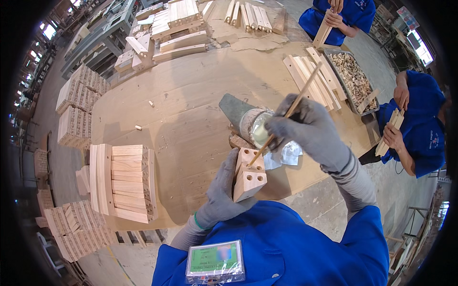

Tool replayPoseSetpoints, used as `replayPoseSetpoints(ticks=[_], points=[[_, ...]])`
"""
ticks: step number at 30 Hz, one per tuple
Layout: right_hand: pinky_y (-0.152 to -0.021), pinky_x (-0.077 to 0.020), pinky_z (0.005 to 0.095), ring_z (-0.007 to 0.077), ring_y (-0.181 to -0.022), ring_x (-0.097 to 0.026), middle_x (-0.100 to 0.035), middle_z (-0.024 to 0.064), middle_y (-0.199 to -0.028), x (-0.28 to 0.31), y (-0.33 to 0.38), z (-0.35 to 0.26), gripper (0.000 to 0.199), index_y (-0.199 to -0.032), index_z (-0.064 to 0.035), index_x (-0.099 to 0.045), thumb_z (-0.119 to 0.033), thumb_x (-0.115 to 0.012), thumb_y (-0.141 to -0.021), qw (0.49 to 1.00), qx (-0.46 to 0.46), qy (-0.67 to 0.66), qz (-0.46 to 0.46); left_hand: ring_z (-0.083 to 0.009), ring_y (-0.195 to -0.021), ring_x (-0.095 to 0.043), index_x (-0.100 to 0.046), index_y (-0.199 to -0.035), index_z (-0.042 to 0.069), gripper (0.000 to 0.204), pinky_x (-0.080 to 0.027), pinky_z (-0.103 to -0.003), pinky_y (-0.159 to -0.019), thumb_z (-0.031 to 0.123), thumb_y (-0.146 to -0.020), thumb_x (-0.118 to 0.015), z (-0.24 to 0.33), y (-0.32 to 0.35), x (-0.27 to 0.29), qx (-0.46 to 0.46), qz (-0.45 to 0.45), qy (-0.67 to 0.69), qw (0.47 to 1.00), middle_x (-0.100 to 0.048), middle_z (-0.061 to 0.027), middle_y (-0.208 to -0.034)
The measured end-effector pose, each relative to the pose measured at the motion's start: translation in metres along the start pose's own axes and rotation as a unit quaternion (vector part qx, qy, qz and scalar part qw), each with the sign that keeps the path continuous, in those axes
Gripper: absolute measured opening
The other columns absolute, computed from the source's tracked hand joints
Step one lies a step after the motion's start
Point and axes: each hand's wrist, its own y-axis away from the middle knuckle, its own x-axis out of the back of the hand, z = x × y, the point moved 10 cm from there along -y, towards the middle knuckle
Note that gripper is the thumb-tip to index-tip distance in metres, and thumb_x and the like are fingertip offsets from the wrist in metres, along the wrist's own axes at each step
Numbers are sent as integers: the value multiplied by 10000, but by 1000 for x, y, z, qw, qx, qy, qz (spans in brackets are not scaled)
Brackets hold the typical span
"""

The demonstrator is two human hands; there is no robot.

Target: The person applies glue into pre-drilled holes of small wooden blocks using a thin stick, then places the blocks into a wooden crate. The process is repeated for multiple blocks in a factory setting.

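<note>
My left hand [222,188], in a grey glove, grips a short wooden block [249,177] with round holes drilled in its end face, held over the near edge of the workbench [191,100]. My right hand [307,129], also gloved, holds a thin wooden stick [292,110] slanted downward. The stick's lower tip meets the top of the block. Just behind the block lies a tilted jar of pale glue [255,126] on a grey cone-shaped holder.
A stack of short wooden pieces [126,183] sits at the bench's near left. Long slats [312,76] and a metal tray of dowels [355,78] lie at the right. Two people in blue work at the far right. More wood stacks stand on the floor at left.
</note>
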Motion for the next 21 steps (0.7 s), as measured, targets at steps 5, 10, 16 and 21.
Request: replayPoseSetpoints(ticks=[5,10,16,21], points=[[-653,-527,251,129,-747,-644,-645,76,-798,-6,1,-7,154,-906,13,-589,-105,-660,-836,998,13,59,-14,-311,-1164,-540,-210,-1433,-55,990,-446,-367,-957,96,-610,-739,8,0,8,-36,45,-39,998,-477,-219,-1287],[-665,-502,269,134,-729,-639,-656,73,-769,-13,2,-29,214,-914,-2,-625,-205,-641,-846,985,64,153,-40,-319,-1167,-538,-199,-1439,-47,1008,-444,-366,-961,104,-607,-748,13,-1,6,-53,40,-39,997,-471,-214,-1296],[-685,-501,260,112,-750,-637,-658,67,-801,-8,5,-21,192,-929,2,-622,-166,-656,-841,997,10,59,-43,-231,-1269,-434,-114,-1467,-21,1086,-348,-350,-1046,13,-587,-749,7,-1,2,0,6,-32,999,-409,-159,-1394],[-657,-507,241,115,-720,-636,-660,85,-792,32,10,-6,211,-911,28,-615,-162,-674,-841,993,80,1,83,-240,-1257,-445,-100,-1468,-13,1075,-381,-358,-1023,11,-604,-740,0,1,5,11,20,36,999,-414,-160,-1377]])
